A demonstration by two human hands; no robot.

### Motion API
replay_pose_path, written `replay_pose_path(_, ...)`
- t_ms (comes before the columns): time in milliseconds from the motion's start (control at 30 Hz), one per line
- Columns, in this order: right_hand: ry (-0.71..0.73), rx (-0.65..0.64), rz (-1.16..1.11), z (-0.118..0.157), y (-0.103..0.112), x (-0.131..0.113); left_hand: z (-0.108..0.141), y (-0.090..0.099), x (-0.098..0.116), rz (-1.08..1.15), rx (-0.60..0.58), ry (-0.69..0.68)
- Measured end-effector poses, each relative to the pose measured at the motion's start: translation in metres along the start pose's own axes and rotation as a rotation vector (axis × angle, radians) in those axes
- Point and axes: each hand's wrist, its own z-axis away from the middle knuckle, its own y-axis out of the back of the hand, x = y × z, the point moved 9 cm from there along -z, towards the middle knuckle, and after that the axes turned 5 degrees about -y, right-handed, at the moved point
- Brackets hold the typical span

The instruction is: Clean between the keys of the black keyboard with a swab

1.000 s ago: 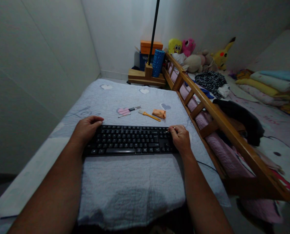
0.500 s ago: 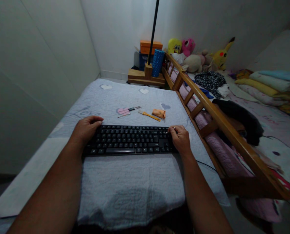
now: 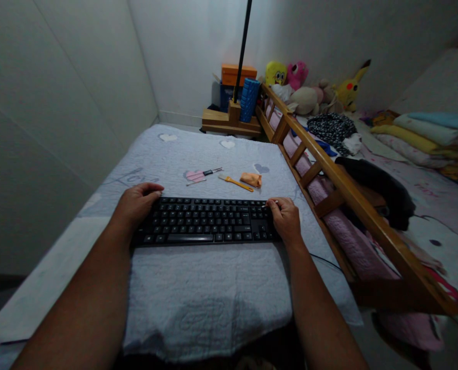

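A black keyboard (image 3: pixel 204 222) lies flat on the quilted cover, its long side across my view. My left hand (image 3: pixel 135 203) grips its left end, fingers closed over the far corner. Over the keyboard's right end, my right hand (image 3: pixel 286 218) is closed in a pinch on a thin white cotton swab (image 3: pixel 265 206), whose tip is close to the keys. Beyond the keyboard lie another cotton swab (image 3: pixel 196 182), a dark-handled metal tool (image 3: pixel 212 171), a yellow-handled brush (image 3: pixel 236 183) and a folded orange cloth (image 3: pixel 251 179).
A pale blue quilted cover (image 3: pixel 209 288) spreads under everything. Along the right runs a wooden bed rail (image 3: pixel 329 172), with plush toys (image 3: pixel 306 97) and folded bedding beyond. At the back, a blue roller (image 3: pixel 249 100) stands by a black pole (image 3: pixel 243 49). The keyboard cable (image 3: pixel 325 261) trails right.
My right hand has shifted very slightly, and the cotton swab's angle has changed a little at the keys. My left hand and the keyboard stay in place.
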Motion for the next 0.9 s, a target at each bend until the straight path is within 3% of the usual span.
replay_pose_path(500, -0.1, 0.04, 0.002, 0.0, 0.011, 0.008, -0.004, -0.001, -0.004, -0.003, -0.005, -0.034)
replay_pose_path(900, -0.082, 0.012, -0.015, 0.003, 0.01, 0.007, -0.002, -0.001, -0.002, 0.007, -0.001, -0.022)
